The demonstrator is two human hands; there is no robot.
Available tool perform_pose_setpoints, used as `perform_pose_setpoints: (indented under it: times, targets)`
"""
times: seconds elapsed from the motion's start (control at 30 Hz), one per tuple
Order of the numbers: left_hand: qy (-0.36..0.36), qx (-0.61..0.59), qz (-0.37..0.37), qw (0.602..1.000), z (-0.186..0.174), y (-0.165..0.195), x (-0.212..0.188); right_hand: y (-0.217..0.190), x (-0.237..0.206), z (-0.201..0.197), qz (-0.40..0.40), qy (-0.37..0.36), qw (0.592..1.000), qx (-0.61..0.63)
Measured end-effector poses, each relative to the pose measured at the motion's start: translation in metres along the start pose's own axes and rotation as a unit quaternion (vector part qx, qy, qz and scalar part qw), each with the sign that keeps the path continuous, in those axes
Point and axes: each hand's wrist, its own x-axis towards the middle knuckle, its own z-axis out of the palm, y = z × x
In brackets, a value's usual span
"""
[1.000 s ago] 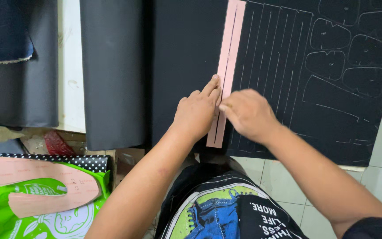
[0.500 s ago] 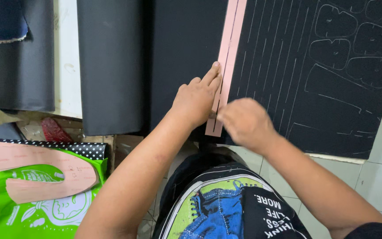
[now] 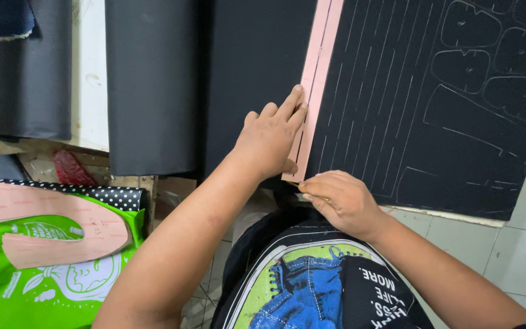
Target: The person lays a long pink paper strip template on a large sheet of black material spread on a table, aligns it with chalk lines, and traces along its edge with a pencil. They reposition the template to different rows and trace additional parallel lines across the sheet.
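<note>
Head view: left hand (image 3: 270, 141) pressed flat, fingers extended, on the lower end of a long pink strip template (image 3: 315, 85) lying lengthwise on a black sheet (image 3: 397, 103). Right hand (image 3: 343, 202), just below the strip's near end, fingers curled shut around a small tool, barely visible. Chalk lines (image 3: 360, 116) run right of the strip; pink cut-out (image 3: 56, 228) on green bag (image 3: 62, 286) lies far left.
</note>
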Motion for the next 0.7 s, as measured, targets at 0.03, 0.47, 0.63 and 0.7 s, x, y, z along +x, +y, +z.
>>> perform_pose_setpoints:
  times: [0.03, 0.47, 0.63, 0.7]
  targets:
    - [-0.005, 0.0, -0.002, 1.0, -0.001, 0.001, -0.001, 0.001, -0.001, 0.001, -0.002, -0.001, 1.0, 0.0]
    - [-0.01, 0.013, -0.002, 1.0, -0.005, 0.007, 0.0, 0.002, 0.001, 0.0, -0.032, -0.009, 0.999, -0.021]
    - [-0.016, 0.015, -0.005, 1.0, -0.006, 0.01, 0.002, -0.003, -0.004, -0.009, -0.033, 0.001, 0.998, -0.055]
    - [-0.015, 0.012, -0.005, 1.0, -0.007, 0.012, 0.003, -0.007, -0.011, -0.018, -0.018, 0.017, 0.997, -0.066]
